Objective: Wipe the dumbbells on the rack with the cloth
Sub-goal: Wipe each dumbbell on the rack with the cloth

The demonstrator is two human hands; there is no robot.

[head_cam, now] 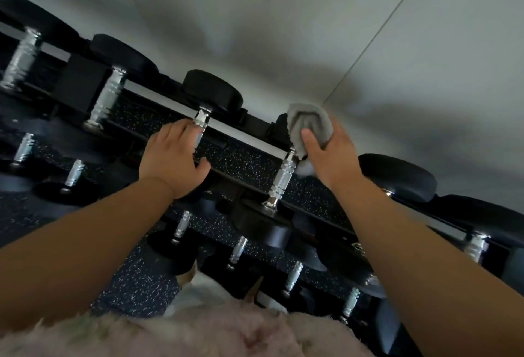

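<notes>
Wiping is in hand: the right hand [329, 152] has its grip clamped on the grey cloth [309, 124], pressed to the far head of a dumbbell [280, 180] on the rack's top tier [243, 134], while the left hand [170, 158], at nine o'clock of it, curls its fingers round the neighbouring dumbbell's handle [202, 126]. Judged next: draw the cloth down the knurled handle toward six o'clock. Speckled dark floor [136, 285] below, plain pale wall [283, 16] at twelve o'clock.

Head-worn view, tilted, looking forward and down, close over the dumbbell rack [243, 132]
</notes>
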